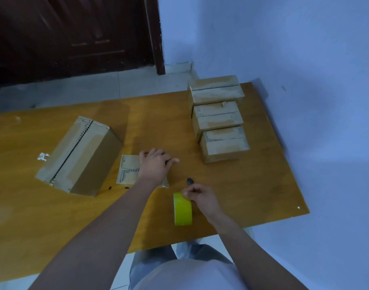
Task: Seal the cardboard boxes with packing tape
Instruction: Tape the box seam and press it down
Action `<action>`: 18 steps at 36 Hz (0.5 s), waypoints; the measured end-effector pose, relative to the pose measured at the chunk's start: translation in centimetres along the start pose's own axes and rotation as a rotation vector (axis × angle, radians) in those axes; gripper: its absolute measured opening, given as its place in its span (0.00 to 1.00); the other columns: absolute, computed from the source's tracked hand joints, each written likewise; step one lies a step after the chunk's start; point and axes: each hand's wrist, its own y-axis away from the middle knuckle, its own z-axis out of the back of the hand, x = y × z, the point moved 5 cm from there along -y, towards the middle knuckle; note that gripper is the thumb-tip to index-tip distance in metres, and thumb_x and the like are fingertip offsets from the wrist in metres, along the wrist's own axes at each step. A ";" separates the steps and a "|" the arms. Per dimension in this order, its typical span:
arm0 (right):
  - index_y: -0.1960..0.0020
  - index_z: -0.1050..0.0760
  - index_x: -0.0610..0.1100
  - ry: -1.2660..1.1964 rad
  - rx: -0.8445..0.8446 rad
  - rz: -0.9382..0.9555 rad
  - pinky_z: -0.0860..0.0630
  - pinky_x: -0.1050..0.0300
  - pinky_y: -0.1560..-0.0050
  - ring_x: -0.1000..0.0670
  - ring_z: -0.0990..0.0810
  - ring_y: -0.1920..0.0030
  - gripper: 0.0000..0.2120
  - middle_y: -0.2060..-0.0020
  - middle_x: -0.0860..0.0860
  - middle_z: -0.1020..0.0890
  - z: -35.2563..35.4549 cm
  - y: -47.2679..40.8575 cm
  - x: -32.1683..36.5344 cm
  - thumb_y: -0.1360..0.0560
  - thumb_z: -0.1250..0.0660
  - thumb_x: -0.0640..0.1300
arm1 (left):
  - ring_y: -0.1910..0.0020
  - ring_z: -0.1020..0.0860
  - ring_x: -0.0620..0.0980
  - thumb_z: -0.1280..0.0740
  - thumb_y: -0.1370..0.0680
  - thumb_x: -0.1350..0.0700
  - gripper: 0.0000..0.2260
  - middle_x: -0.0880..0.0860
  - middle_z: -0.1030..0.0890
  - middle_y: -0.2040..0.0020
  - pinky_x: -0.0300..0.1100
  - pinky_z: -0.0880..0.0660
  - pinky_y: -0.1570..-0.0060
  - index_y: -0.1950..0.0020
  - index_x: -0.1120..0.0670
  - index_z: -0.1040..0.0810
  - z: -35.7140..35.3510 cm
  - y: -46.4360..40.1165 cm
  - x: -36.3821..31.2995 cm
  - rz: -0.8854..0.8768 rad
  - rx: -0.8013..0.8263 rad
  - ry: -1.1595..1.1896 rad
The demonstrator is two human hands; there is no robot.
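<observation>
A small flat cardboard box (128, 170) lies on the wooden table (53, 216) under my left hand (155, 164), which rests on its top with curled fingers. My right hand (200, 195) grips a dark pen-like tool (190, 181) and touches the top of a yellow-green tape roll (182, 209) that stands on edge. A large cardboard box (81, 155) lies at the left with a dark seam along its top. Three smaller boxes (219, 120) stand in a row at the back right.
A scrap of white paper (42, 156) lies left of the large box. The blue wall (305, 59) runs along the table's right side. A dark door (74, 34) and tiled floor (116, 84) lie beyond the far edge.
</observation>
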 end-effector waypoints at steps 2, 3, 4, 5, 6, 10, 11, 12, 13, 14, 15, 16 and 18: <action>0.57 0.20 0.39 0.005 -0.008 0.002 0.26 0.68 0.55 0.55 0.21 0.56 0.02 0.58 0.49 0.18 0.0 0.1 0.1 0.26 0.32 0.36 | 0.44 0.28 0.52 0.46 0.20 0.40 0.21 0.48 0.22 0.51 0.53 0.42 0.37 0.54 0.50 0.19 0.1 -0.1 -0.2 0.010 0.021 -0.051; 0.57 0.20 0.39 0.009 -0.006 0.002 0.26 0.69 0.56 0.55 0.21 0.57 0.03 0.58 0.49 0.18 0.0 0.2 0.2 0.26 0.32 0.36 | 0.44 0.28 0.51 0.48 0.20 0.40 0.22 0.49 0.22 0.51 0.53 0.43 0.36 0.53 0.50 0.19 0.2 0.0 -0.3 0.013 0.027 -0.066; 0.58 0.21 0.40 0.012 -0.004 0.001 0.26 0.70 0.56 0.55 0.21 0.57 0.03 0.59 0.50 0.18 0.0 0.3 0.2 0.26 0.32 0.36 | 0.43 0.28 0.51 0.49 0.19 0.41 0.22 0.49 0.21 0.50 0.52 0.43 0.36 0.52 0.51 0.19 0.3 0.0 -0.3 0.016 0.037 -0.074; 0.59 0.21 0.41 0.013 -0.003 0.002 0.26 0.69 0.56 0.55 0.21 0.57 0.04 0.59 0.50 0.18 0.1 0.4 0.3 0.26 0.32 0.35 | 0.43 0.28 0.51 0.51 0.18 0.41 0.23 0.49 0.21 0.50 0.52 0.44 0.35 0.52 0.51 0.20 0.3 0.0 -0.3 0.023 0.057 -0.073; 0.61 0.21 0.42 0.014 -0.003 0.004 0.26 0.69 0.56 0.56 0.21 0.57 0.06 0.60 0.50 0.18 0.1 0.5 0.3 0.26 0.32 0.35 | 0.42 0.28 0.51 0.52 0.18 0.42 0.24 0.49 0.21 0.49 0.51 0.45 0.35 0.51 0.52 0.20 0.5 0.0 -0.2 0.032 0.073 -0.061; 0.62 0.22 0.43 0.015 -0.029 0.000 0.26 0.67 0.56 0.56 0.22 0.58 0.08 0.61 0.51 0.19 0.7 0.6 0.8 0.26 0.33 0.34 | 0.42 0.27 0.52 0.52 0.17 0.44 0.24 0.50 0.23 0.52 0.50 0.45 0.35 0.46 0.55 0.20 1.3 -0.2 0.6 0.097 0.072 0.136; 0.63 0.22 0.44 0.016 -0.040 0.000 0.26 0.65 0.55 0.55 0.22 0.58 0.09 0.61 0.52 0.19 0.9 0.6 0.9 0.26 0.33 0.34 | 0.42 0.28 0.52 0.51 0.17 0.43 0.24 0.50 0.24 0.52 0.50 0.44 0.35 0.43 0.53 0.20 1.6 -0.1 0.9 0.111 0.053 0.198; 0.63 0.22 0.45 0.019 -0.053 0.002 0.26 0.63 0.53 0.54 0.22 0.57 0.09 0.62 0.52 0.19 1.1 0.6 1.0 0.26 0.32 0.34 | 0.41 0.29 0.52 0.51 0.18 0.41 0.24 0.50 0.24 0.51 0.50 0.44 0.35 0.40 0.51 0.20 2.0 0.1 1.0 0.098 0.009 0.234; 0.64 0.22 0.45 0.023 -0.064 0.005 0.26 0.60 0.52 0.52 0.22 0.56 0.10 0.62 0.52 0.19 1.3 0.5 1.1 0.26 0.32 0.35 | 0.40 0.29 0.52 0.51 0.20 0.39 0.25 0.50 0.23 0.49 0.50 0.43 0.36 0.38 0.49 0.21 2.5 0.2 1.0 0.057 -0.051 0.243; 0.64 0.23 0.45 0.021 -0.073 0.006 0.26 0.59 0.52 0.51 0.22 0.55 0.10 0.61 0.51 0.19 1.4 0.4 1.2 0.27 0.32 0.35 | 0.40 0.29 0.53 0.51 0.23 0.39 0.26 0.51 0.22 0.48 0.51 0.41 0.37 0.38 0.49 0.21 3.0 0.5 0.9 -0.004 -0.109 0.242; 0.64 0.23 0.45 0.015 -0.079 0.005 0.26 0.60 0.53 0.51 0.22 0.55 0.09 0.61 0.50 0.19 1.6 0.4 1.2 0.27 0.32 0.35 | 0.42 0.29 0.54 0.50 0.25 0.40 0.26 0.52 0.22 0.48 0.52 0.38 0.39 0.41 0.51 0.19 3.4 0.8 0.8 -0.081 -0.147 0.248; 0.64 0.23 0.45 0.009 -0.087 0.002 0.26 0.61 0.56 0.51 0.22 0.56 0.09 0.61 0.50 0.19 1.7 0.4 1.3 0.27 0.32 0.35 | 0.44 0.28 0.55 0.47 0.27 0.43 0.24 0.53 0.22 0.49 0.53 0.33 0.42 0.47 0.54 0.17 3.6 1.2 0.7 -0.164 -0.156 0.258; 0.65 0.23 0.45 0.006 -0.098 -0.006 0.26 0.65 0.62 0.53 0.22 0.60 0.10 0.62 0.50 0.20 1.9 0.3 1.3 0.27 0.31 0.35 | 0.47 0.29 0.53 0.43 0.31 0.47 0.18 0.54 0.22 0.50 0.55 0.27 0.50 0.58 0.56 0.18 3.2 2.3 0.6 -0.303 -0.081 0.252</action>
